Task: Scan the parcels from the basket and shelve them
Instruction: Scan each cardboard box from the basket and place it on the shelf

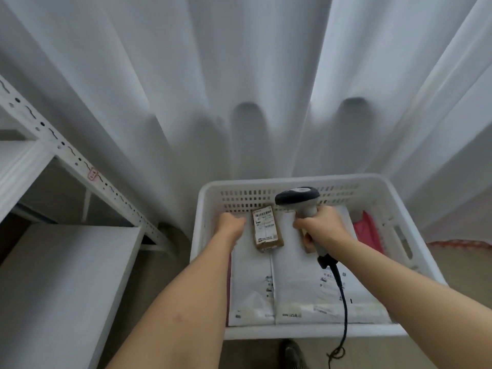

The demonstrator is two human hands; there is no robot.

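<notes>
parcels: one brown parcel [267,228], two white mailers [292,283]; right hand [319,227] grips scanner [298,199], left hand [230,225] curled

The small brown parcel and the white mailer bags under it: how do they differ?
The small brown parcel is boxy, tan and narrow; the white mailer bags are flat, pale and far larger. The brown parcel lies on top; the bags cover most of the basket floor. The parcel's label fills most of its face; the bags' print is sparse. Both lie in the basket, untouched.

White basket [415,265] (perforated walls) holds white mailers [292,286], brown parcel [267,228], perhaps a pink bag [368,233]
</notes>
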